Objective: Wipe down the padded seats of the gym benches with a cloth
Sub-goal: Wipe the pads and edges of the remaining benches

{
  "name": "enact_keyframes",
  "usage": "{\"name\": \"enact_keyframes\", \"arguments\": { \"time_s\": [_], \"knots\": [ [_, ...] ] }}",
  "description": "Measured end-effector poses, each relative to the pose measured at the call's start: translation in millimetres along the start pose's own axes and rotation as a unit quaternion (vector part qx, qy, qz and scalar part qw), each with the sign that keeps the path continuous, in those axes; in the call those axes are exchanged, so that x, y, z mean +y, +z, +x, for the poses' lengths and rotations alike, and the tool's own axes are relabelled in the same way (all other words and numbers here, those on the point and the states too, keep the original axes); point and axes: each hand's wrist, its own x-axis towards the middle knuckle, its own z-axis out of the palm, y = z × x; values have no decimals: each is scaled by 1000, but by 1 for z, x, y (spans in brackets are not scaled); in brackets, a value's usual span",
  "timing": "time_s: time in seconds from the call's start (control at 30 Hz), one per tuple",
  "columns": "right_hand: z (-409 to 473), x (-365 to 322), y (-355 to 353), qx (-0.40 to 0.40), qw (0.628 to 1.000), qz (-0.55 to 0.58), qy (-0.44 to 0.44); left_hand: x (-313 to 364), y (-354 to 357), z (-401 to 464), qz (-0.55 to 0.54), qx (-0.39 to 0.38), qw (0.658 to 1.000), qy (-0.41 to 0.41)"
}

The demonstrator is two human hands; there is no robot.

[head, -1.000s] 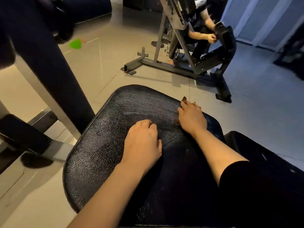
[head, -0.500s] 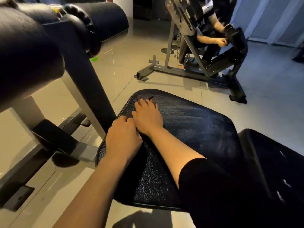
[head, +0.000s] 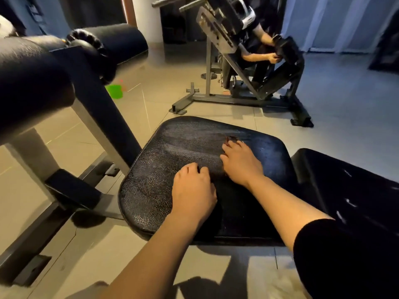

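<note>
Our hands, left (head: 193, 190) and right (head: 240, 162), have swept back from nine o'clock to mid-seat (head: 172, 147), fingers flat pressing the dark cloth (head: 216, 169); wiping continues.

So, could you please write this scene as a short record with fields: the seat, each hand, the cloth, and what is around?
seat: black padded seat, wipe streaks on its far part
left hand: on the seat, fingers curled; what it holds cannot be told
right hand: flat on the seat, pressing a dark cloth that shows only at the fingertips
backrest: black pad on the right of the seat
around: roller pads on the left, second person at a machine behind, green object on the floor
</note>
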Motion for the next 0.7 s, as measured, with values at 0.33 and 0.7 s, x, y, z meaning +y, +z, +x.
{"name": "enact_keyframes", "arguments": {
  "time_s": [0.33,0.7],
  "knots": [
    [-57,74,-16,11,990,-38,132,15,-8,-27,6,-59,997,40],
    [-36,-103,11,15,999,7,-51,-77,-45,-68,14,-43,995,-86]
  ]
}}
